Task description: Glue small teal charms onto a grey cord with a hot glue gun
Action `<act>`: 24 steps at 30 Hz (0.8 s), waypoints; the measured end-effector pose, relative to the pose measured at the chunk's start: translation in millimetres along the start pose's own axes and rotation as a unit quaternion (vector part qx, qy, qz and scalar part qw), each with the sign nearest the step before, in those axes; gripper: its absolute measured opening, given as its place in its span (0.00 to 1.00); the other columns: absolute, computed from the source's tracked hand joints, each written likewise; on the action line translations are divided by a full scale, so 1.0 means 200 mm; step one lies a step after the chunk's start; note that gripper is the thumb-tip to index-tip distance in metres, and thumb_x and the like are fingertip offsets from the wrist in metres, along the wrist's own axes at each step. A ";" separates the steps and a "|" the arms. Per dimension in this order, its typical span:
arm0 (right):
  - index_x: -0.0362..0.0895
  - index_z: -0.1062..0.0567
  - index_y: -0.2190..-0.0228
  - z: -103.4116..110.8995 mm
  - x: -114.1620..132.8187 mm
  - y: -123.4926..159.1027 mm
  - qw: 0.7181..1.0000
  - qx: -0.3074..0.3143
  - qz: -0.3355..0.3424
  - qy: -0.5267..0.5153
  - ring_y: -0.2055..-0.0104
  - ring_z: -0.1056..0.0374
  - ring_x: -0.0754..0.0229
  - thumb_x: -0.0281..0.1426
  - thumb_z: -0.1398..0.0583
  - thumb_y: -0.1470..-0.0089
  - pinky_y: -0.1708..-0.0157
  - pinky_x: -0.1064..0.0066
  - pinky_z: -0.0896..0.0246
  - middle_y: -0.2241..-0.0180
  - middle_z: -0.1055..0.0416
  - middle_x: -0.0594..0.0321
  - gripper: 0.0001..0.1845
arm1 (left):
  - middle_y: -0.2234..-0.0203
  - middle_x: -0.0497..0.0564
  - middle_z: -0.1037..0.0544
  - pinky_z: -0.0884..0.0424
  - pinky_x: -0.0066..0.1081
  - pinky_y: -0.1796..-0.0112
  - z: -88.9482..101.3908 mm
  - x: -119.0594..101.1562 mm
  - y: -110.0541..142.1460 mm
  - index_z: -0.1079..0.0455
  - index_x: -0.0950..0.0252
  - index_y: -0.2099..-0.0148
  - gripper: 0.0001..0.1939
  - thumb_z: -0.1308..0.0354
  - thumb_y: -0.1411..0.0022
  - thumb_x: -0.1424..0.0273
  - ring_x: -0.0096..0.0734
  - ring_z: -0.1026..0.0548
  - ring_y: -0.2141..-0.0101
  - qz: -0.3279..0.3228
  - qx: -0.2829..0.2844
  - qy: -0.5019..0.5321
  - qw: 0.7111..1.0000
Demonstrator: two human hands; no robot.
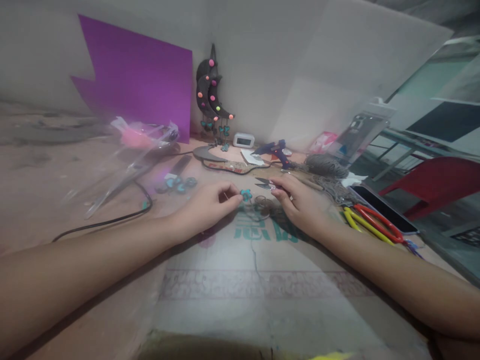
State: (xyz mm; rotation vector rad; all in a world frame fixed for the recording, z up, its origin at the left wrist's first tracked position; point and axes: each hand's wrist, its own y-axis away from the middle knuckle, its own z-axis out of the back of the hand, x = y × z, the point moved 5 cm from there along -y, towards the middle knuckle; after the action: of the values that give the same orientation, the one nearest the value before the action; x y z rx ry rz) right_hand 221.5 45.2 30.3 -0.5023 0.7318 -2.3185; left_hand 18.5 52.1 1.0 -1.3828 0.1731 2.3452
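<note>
My left hand (210, 202) rests on the cardboard work surface (258, 280), its fingers pinched on a small teal flower-shaped piece (246, 194) with a strand of brown twine. My right hand (300, 200) is closed on small thread snips (264, 184), whose blades point left toward the teal piece. A loose tangle of brown twine (264, 204) lies between the two hands. Several more teal pieces (180, 184) lie to the left of my left hand.
A purple sheet (142, 80) and black crescent ornaments (210, 95) lean on the back wall. A blue glue gun (275, 149), a twine ball (324, 165), a phone (386, 209), red and yellow handled tools (369, 222), a black cable (112, 217) and a plastic bag (138, 137) surround the hands.
</note>
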 end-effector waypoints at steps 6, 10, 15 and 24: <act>0.43 0.27 0.53 0.00 0.01 -0.01 1.000 0.004 0.009 0.003 0.61 0.31 0.52 0.37 0.51 0.33 0.61 0.61 0.34 0.63 0.27 0.53 0.17 | 0.77 0.46 0.27 0.44 0.24 0.86 -0.01 0.04 -0.01 0.31 0.62 0.62 0.15 0.47 0.36 0.55 0.23 0.35 0.85 0.021 0.004 0.025 0.999; 0.43 0.28 0.52 -0.03 -0.03 0.00 1.000 0.019 0.001 0.002 0.59 0.31 0.52 0.35 0.50 0.34 0.59 0.60 0.33 0.62 0.27 0.53 0.16 | 0.77 0.47 0.27 0.43 0.24 0.85 0.00 0.04 -0.01 0.31 0.62 0.63 0.15 0.47 0.36 0.55 0.23 0.34 0.84 0.004 -0.003 0.022 1.000; 0.40 0.33 0.43 -0.09 -0.13 -0.01 0.999 0.011 -0.030 -0.011 0.52 0.31 0.51 0.28 0.49 0.36 0.50 0.53 0.35 0.53 0.29 0.47 0.21 | 0.80 0.46 0.30 0.44 0.23 0.84 -0.01 0.05 -0.03 0.33 0.62 0.65 0.14 0.47 0.35 0.57 0.23 0.34 0.84 0.014 -0.002 0.052 0.999; 0.60 0.22 0.56 0.43 0.45 -0.01 0.984 0.098 0.140 -0.050 0.69 0.28 0.58 0.35 0.42 0.40 0.70 0.65 0.29 0.69 0.23 0.66 0.13 | 0.83 0.41 0.35 0.51 0.24 0.87 -0.04 0.08 -0.03 0.36 0.62 0.66 0.16 0.47 0.37 0.54 0.21 0.42 0.89 0.054 0.014 0.101 0.993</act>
State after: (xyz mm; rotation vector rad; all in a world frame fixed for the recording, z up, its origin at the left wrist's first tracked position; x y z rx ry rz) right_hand 199.8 -46.8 112.9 -0.3961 0.4848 -2.0582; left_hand 21.4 60.2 -15.5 -1.6332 0.3462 2.2746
